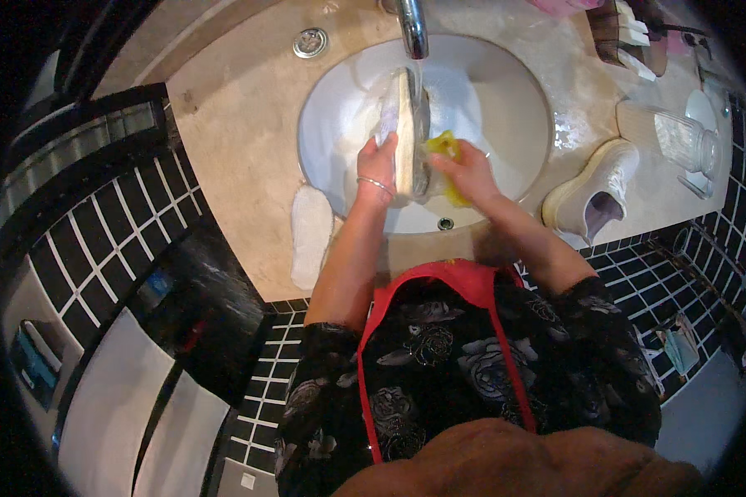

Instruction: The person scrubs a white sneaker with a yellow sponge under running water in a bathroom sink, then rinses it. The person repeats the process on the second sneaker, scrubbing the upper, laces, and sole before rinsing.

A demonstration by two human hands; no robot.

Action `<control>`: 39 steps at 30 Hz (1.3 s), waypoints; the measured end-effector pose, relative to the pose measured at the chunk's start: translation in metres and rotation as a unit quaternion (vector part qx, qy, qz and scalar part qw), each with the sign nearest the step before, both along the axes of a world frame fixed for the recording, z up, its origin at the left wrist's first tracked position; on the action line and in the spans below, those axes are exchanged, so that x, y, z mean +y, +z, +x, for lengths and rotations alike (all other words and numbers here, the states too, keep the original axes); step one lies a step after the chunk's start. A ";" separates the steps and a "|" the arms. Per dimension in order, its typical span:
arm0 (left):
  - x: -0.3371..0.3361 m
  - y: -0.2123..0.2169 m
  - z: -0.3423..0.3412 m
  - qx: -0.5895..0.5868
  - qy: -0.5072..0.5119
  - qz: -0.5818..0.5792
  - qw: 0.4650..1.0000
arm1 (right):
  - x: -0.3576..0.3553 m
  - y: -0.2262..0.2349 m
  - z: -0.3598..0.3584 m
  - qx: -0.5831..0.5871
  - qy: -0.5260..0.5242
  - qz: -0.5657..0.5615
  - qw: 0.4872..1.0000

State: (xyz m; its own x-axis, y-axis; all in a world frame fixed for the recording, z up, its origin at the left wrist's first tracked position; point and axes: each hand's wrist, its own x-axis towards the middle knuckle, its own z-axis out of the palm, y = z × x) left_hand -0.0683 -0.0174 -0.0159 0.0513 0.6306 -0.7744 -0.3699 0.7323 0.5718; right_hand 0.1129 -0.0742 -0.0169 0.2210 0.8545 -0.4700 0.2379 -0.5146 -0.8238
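Note:
Under the running tap (413,33), a white shoe (405,132) is held on its side over the oval sink (518,99), its sole facing right. My left hand (377,167) is closed around the shoe's left side near its lower end. A yellow brush (445,144) is gripped in my right hand (467,171), close to the sole; motion blurs it and its bristles cannot be made out. Water falls onto the shoe's upper end.
A white insole (312,232) lies left of the sink. The other white shoe (593,192) stands on the right of the counter (232,149), near a clear glass jar (690,145). A dark organizer (617,37) sits at the back right, and a round metal drain cover (310,43) at the back left.

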 end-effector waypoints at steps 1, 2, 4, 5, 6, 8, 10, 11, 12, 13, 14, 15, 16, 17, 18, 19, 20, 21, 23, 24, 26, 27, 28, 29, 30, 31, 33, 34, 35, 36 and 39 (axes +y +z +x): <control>0.003 0.005 0.008 -0.004 -0.006 0.002 1.000 | -0.011 0.015 0.009 0.023 -0.019 -0.040 0.999; 0.006 0.011 0.019 0.001 -0.003 0.044 0.999 | -0.015 0.032 0.017 0.025 -0.047 -0.021 0.998; 0.008 0.020 0.042 0.012 0.032 0.078 0.996 | -0.016 0.066 0.032 0.022 -0.113 0.055 0.992; 0.008 0.024 0.054 0.012 0.052 0.105 0.993 | -0.011 0.082 0.038 0.043 -0.121 0.030 0.991; 0.005 0.027 0.065 0.015 0.079 0.117 0.990 | -0.014 0.099 0.040 0.068 -0.129 0.048 0.988; -0.002 0.031 0.080 0.072 0.106 0.083 0.988 | -0.018 0.124 0.041 0.085 -0.095 0.027 0.991; -0.006 0.032 0.083 0.129 0.116 0.087 0.981 | -0.029 0.139 0.037 0.090 -0.097 0.049 0.990; -0.007 0.032 0.081 0.108 0.127 0.087 0.982 | -0.035 0.142 0.033 0.096 -0.100 0.016 0.990; -0.007 0.031 0.079 0.084 0.136 0.080 0.984 | -0.039 0.143 0.031 0.049 -0.081 0.024 0.995; -0.005 0.030 0.076 0.063 0.148 0.071 0.984 | -0.041 0.142 0.028 0.066 -0.055 0.076 0.993; -0.003 0.028 0.073 0.085 0.124 0.088 0.985 | -0.039 0.139 0.027 0.078 -0.043 0.105 0.991; 0.000 0.027 0.072 0.105 0.101 0.101 0.984 | -0.033 0.135 0.026 0.085 -0.053 0.131 0.986; 0.004 0.025 0.073 0.127 0.080 0.111 0.982 | -0.024 0.130 0.026 -0.003 0.009 0.097 0.995; 0.008 0.023 0.076 0.150 0.055 0.119 0.980 | -0.011 0.125 0.027 -0.091 0.057 0.069 0.992; 0.011 0.021 0.080 0.193 0.048 0.122 0.972 | 0.004 0.119 0.028 -0.169 0.103 0.083 0.977; 0.014 0.020 0.085 0.174 0.060 0.124 0.975 | 0.021 0.115 0.030 -0.215 0.109 0.063 0.968; 0.017 0.018 0.091 0.161 0.066 0.110 0.979 | 0.036 0.111 0.031 -0.249 0.116 0.086 0.958; 0.018 0.017 0.094 0.144 0.080 0.117 0.979 | 0.050 0.108 0.033 -0.278 0.127 0.115 0.945; 0.024 0.017 0.099 0.076 0.074 0.064 0.992 | 0.067 0.105 0.037 -0.294 0.142 0.110 0.939; 0.027 0.017 0.100 -0.031 0.115 0.004 0.993 | 0.071 0.105 0.039 -0.320 0.143 0.076 0.934; 0.029 0.020 0.097 -0.200 0.119 -0.056 0.971 | 0.065 0.109 0.043 -0.310 0.161 0.067 0.935; 0.028 0.022 0.095 -0.175 0.114 -0.052 0.977 | 0.056 0.113 0.043 -0.312 0.162 0.085 0.932; 0.025 0.024 0.092 -0.147 0.110 -0.051 0.982 | 0.049 0.118 0.043 -0.303 0.163 0.057 0.937; 0.020 0.026 0.090 -0.109 0.111 -0.049 0.987 | 0.039 0.125 0.042 -0.294 0.160 0.072 0.940; 0.014 0.028 0.087 -0.087 0.134 -0.027 0.987 | 0.032 0.131 0.040 -0.266 0.159 0.125 0.942; 0.006 0.028 0.086 -0.056 0.161 -0.005 0.985 | 0.027 0.138 0.037 -0.268 0.168 0.064 0.946; -0.008 0.025 0.083 -0.003 0.211 0.034 0.977 | 0.029 0.146 0.026 -0.251 0.194 -0.043 0.947; -0.014 0.022 0.081 -0.010 0.218 0.068 0.973 | 0.034 0.147 0.019 -0.251 0.199 -0.042 0.946; -0.017 0.017 0.079 0.031 0.179 0.055 0.982 | 0.045 0.145 0.013 -0.258 0.219 0.009 0.941; -0.020 0.013 0.076 0.063 0.138 0.053 0.987 | 0.057 0.141 0.006 -0.268 0.237 0.037 0.933; -0.023 0.005 0.074 0.087 0.111 0.067 0.988 | 0.099 0.109 -0.004 -0.274 0.287 0.064 0.916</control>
